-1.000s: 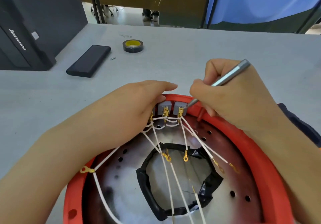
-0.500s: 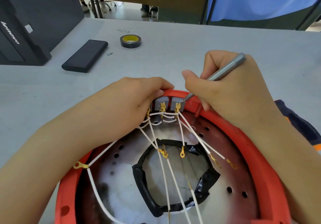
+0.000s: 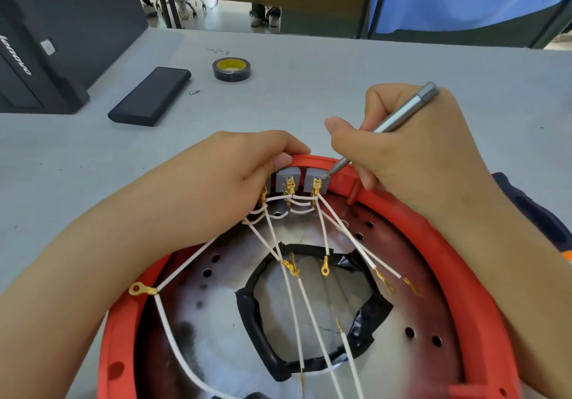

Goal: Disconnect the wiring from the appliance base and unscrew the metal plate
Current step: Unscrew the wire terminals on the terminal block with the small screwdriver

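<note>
A round red appliance base (image 3: 483, 281) lies upside down in front of me, with a shiny perforated metal plate (image 3: 198, 333) inside and a black-taped opening in the middle. Several white wires (image 3: 297, 299) with gold terminals run from grey connector blocks (image 3: 288, 179) at the far rim. My left hand (image 3: 223, 188) grips the rim and the leftmost block. My right hand (image 3: 411, 157) holds a slim grey screwdriver (image 3: 399, 117) like a pen, its tip touching the right block by a gold terminal.
On the grey table (image 3: 340, 67) behind the base lie a roll of black tape (image 3: 231, 69), a flat black case (image 3: 150, 96) and a tiny metal part (image 3: 194, 91). A black computer tower (image 3: 37, 58) stands at the far left. Chair legs and feet show beyond the table.
My view shifted slightly, so the base sits a little lower and to the left. Both hands stay on the connector blocks; the screwdriver tip stays at the right block.
</note>
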`<action>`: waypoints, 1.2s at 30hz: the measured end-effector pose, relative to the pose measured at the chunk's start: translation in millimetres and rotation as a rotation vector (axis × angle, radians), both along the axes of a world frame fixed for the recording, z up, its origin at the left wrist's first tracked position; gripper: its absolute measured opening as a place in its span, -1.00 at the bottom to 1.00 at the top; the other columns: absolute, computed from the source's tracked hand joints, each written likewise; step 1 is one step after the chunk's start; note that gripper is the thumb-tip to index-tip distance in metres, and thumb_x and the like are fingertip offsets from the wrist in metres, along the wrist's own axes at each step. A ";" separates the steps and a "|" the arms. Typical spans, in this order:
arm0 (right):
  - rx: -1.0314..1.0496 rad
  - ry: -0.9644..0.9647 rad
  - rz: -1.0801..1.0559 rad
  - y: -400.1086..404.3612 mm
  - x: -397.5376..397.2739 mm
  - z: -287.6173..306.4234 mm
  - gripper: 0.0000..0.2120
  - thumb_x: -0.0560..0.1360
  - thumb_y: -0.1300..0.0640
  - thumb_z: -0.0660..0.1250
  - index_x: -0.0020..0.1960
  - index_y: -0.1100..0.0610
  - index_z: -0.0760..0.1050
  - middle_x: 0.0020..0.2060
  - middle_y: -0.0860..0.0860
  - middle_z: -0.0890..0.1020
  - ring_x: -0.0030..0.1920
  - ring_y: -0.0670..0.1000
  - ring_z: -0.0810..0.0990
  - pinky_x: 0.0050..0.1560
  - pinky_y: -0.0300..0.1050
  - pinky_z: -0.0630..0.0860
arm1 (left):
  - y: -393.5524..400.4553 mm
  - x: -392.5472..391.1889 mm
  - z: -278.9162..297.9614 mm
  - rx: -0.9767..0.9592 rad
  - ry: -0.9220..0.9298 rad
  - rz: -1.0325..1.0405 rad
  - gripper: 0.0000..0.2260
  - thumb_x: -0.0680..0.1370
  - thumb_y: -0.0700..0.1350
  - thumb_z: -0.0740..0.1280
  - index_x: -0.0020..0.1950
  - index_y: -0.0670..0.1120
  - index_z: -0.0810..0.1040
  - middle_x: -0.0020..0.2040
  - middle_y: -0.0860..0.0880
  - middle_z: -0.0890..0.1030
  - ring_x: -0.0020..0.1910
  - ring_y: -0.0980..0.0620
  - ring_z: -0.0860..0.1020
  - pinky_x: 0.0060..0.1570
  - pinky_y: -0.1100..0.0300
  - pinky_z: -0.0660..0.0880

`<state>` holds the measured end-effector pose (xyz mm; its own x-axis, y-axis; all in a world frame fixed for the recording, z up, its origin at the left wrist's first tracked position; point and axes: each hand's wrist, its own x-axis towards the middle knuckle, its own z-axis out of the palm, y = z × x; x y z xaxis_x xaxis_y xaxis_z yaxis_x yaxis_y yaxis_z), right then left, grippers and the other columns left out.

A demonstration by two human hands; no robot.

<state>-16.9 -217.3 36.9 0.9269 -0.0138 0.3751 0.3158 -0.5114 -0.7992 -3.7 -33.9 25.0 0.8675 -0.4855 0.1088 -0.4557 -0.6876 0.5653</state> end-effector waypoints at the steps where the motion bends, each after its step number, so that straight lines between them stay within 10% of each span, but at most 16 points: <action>1: 0.016 0.016 0.002 -0.4 0.9 -0.1 -0.60 0.41 0.18 0.40 -0.46 0.15 0.26 -0.73 0.00 0.39 -0.72 -0.10 0.32 -0.56 -0.38 0.29 | 0.1 0.3 -0.3 0.001 0.004 0.001 -0.72 0.57 0.04 0.06 0.16 0.26 0.48 -0.13 0.19 0.61 -0.14 0.26 0.50 -0.13 0.40 0.39; 15: 0.191 0.437 0.127 -3.8 21.7 8.4 -0.63 0.36 0.33 0.27 -0.47 0.11 0.15 -0.71 0.03 0.27 -0.71 -0.08 0.18 -0.64 -0.41 0.12 | -0.4 2.8 -2.0 0.007 0.020 0.006 -0.74 0.57 0.02 0.08 0.11 0.29 0.49 -0.24 0.30 0.56 -0.22 0.35 0.48 -0.28 0.50 0.32; 23: 0.197 0.115 0.053 -1.3 5.4 2.9 -0.67 0.36 0.30 0.28 -0.47 0.12 0.21 -0.74 -0.05 0.29 -0.72 -0.08 0.24 -0.64 -0.38 0.16 | 0.3 0.2 -1.0 -0.013 0.032 0.006 -0.76 0.61 0.01 0.10 0.12 0.29 0.49 -0.08 0.11 0.64 -0.07 0.11 0.57 0.02 0.03 0.49; 36: 0.037 0.101 0.050 -0.3 5.9 0.1 -0.70 0.34 0.27 0.30 -0.46 0.13 0.23 -0.73 -0.02 0.36 -0.69 -0.07 0.29 -0.60 -0.34 0.25 | 0.9 0.1 -1.6 -0.020 0.033 0.005 -0.70 0.50 0.14 0.04 0.13 0.33 0.46 -0.10 0.14 0.63 -0.09 0.18 0.54 0.01 0.16 0.47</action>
